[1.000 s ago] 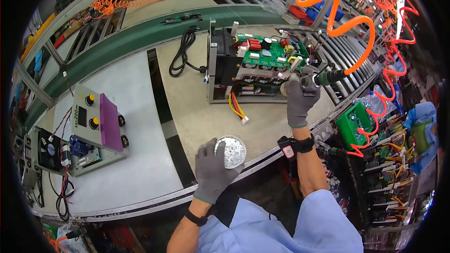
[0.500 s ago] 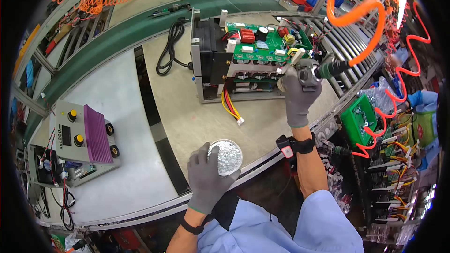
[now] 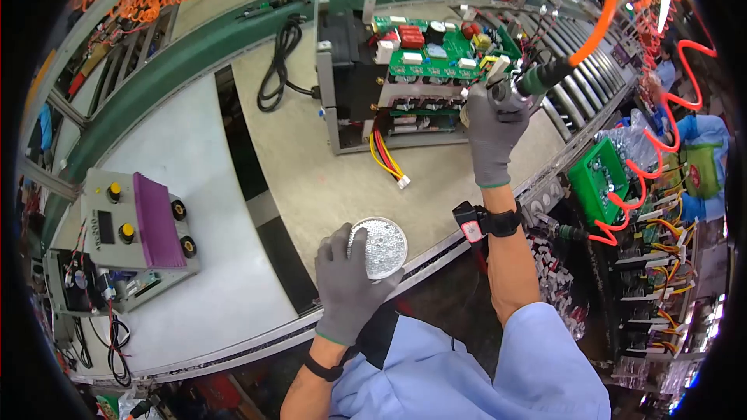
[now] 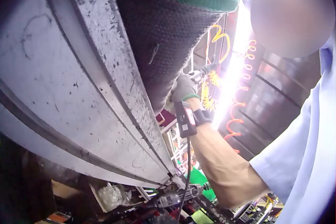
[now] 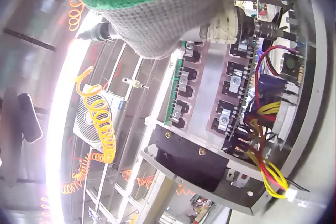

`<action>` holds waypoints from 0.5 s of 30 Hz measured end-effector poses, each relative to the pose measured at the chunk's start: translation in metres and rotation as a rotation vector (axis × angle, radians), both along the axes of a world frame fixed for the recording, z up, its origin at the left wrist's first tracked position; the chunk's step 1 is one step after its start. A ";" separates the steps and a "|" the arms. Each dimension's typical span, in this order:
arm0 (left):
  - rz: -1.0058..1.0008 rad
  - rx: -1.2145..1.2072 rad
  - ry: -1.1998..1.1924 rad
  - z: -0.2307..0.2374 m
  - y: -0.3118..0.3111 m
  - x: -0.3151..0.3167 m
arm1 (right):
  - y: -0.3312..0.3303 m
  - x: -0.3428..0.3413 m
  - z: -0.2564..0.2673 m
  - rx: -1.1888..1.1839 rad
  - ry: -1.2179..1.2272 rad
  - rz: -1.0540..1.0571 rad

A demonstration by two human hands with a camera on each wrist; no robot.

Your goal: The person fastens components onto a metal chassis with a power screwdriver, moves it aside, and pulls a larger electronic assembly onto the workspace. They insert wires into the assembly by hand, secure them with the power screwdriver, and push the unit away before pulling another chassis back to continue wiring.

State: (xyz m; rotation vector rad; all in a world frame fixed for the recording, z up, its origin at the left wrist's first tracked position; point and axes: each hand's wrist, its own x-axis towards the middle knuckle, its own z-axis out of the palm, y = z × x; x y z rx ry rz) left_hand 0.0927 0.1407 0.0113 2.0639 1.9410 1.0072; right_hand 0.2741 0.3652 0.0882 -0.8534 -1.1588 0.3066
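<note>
In the head view the gloved right hand [image 3: 496, 131] grips an air-driven tool [image 3: 511, 96] on an orange coiled hose, at the right end of an open chassis with a green circuit board [image 3: 436, 53]. The right wrist view shows the tool's taped body [image 5: 223, 27] and metal front [image 5: 265, 29] beside the rows of clamped components [image 5: 234, 83]. The gloved left hand [image 3: 342, 284] lies at the left side of a round dish [image 3: 384, 249] of small shiny parts, fingers over its rim. In the left wrist view its glove [image 4: 163, 40] hides the dish.
A grey and purple unit [image 3: 128, 222] with yellow knobs stands at the left. A black cable [image 3: 272, 82] lies left of the chassis, and a yellow-red wire bundle [image 3: 385, 157] hangs toward the front. A green bin [image 3: 599, 187] is off the table's right edge, near rollers [image 3: 580, 78].
The head view has shifted a little. The right hand and its tool stay at the chassis's right end; the left hand remains at the dish.
</note>
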 end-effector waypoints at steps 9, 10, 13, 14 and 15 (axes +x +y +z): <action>0.015 0.077 -0.022 -0.001 -0.010 -0.003 | -0.014 0.006 0.010 -0.047 0.001 0.117; 0.024 0.074 -0.029 0.000 -0.011 -0.003 | -0.032 -0.003 0.031 0.051 -0.062 0.109; 0.040 0.072 -0.044 0.001 -0.013 -0.003 | -0.055 -0.009 0.063 -0.055 -0.204 0.234; 0.042 0.088 -0.052 -0.001 -0.014 -0.003 | -0.065 -0.018 0.078 -0.078 -0.227 0.281; 0.045 0.106 -0.059 -0.003 -0.015 -0.003 | -0.074 -0.028 0.091 -0.099 -0.250 0.330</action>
